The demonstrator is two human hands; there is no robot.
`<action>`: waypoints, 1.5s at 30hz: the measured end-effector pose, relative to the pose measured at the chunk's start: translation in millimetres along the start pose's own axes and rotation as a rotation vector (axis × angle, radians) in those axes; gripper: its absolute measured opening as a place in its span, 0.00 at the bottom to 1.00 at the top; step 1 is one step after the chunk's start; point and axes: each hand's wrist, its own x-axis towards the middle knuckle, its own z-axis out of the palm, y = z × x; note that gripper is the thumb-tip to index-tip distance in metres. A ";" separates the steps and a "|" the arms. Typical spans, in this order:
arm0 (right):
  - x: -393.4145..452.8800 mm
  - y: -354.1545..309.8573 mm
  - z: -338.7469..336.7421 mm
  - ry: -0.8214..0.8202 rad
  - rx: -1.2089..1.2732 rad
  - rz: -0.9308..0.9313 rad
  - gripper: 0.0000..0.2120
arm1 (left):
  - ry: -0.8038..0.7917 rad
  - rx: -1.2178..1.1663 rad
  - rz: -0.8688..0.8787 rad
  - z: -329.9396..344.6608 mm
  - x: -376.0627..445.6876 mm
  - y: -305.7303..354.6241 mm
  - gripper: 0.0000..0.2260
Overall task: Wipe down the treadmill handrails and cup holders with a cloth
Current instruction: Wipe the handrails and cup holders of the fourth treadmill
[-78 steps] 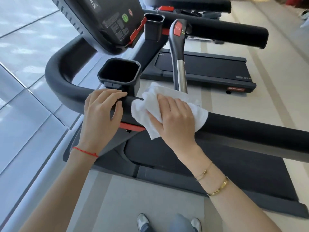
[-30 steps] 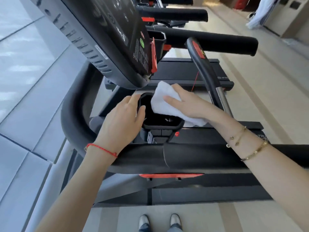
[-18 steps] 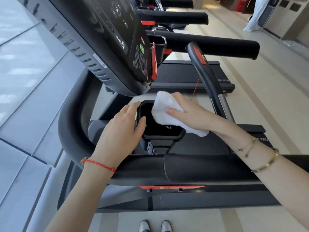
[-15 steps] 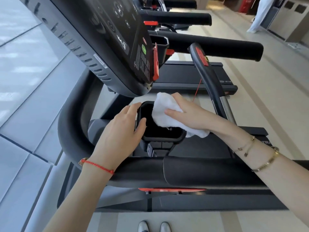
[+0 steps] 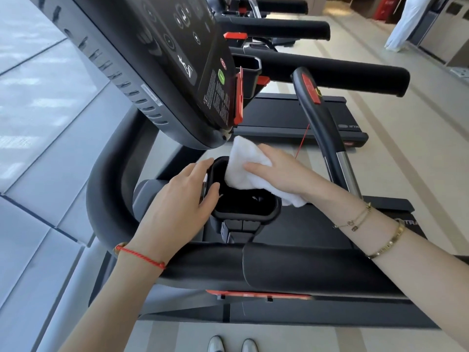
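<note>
A black cup holder (image 5: 271, 212) stands just beyond the near black handrail (image 5: 291, 270) of the treadmill. My left hand (image 5: 182, 196) grips the holder's left rim, thumb inside the opening. My right hand (image 5: 284, 171) holds a folded white cloth (image 5: 243, 168) against the holder's far rim, its lower fold dipping into the opening. Both forearms reach over the near handrail. A second cup holder (image 5: 250, 69) shows beyond the console.
The tilted console (image 5: 157, 59) hangs close above the cloth. An upright grip bar (image 5: 322, 123) with a red button rises right of my right hand. The far handrail (image 5: 330, 72) and more treadmills lie beyond. My shoes (image 5: 232, 344) stand on beige floor.
Earlier my right hand wiped the near handrail while the left rested on it. Both hands have moved to the cup holder; in the last second the cloth has slid slightly along its far rim.
</note>
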 end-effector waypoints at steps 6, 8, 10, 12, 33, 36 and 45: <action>-41.2 12.5 8.4 -0.068 0.197 0.241 0.35 | 0.006 0.026 0.009 2.4 1.0 -0.8 0.22; -51.5 15.7 13.8 -0.104 0.213 0.273 0.38 | 0.007 0.032 0.007 3.4 1.4 -1.7 0.22; -53.1 14.3 16.2 -0.116 0.223 0.289 0.38 | 0.001 0.035 0.005 3.5 1.2 -1.6 0.22; -42.4 8.5 13.0 -0.103 0.221 0.315 0.38 | -0.002 0.038 0.005 3.3 1.0 -0.8 0.22; -17.7 -3.5 10.7 0.057 0.028 0.145 0.21 | 0.072 0.104 0.002 -22.7 -23.3 -4.9 0.18; -8.9 -13.9 5.4 0.055 -0.135 0.024 0.12 | 0.153 0.081 0.004 -31.5 -41.0 -11.7 0.14; -38.8 -4.3 13.3 0.077 -0.087 0.155 0.32 | 0.339 0.126 -0.041 -26.5 -73.1 -19.7 0.17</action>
